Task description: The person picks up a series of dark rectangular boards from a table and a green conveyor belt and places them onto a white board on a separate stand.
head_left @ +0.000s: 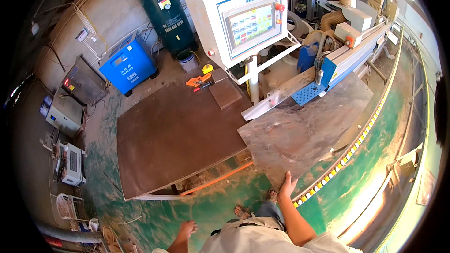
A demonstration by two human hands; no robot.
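A thin grey-brown marbled panel lies across the machine's infeed side, its near corner reaching toward my body. My right hand grips that near edge, thumb on top and the other fingers hidden beneath. Lower left, my left hand hangs in the air beside my waist, fingers loosely curled, with nothing visible in it. The panel's far edge runs up to a blue perforated plate and a metal guide on the machine.
A brown-topped table stands left of the panel, with small brown boards, an orange tool and a yellow tape measure. A white control console rises behind. A roller rail curves along the right.
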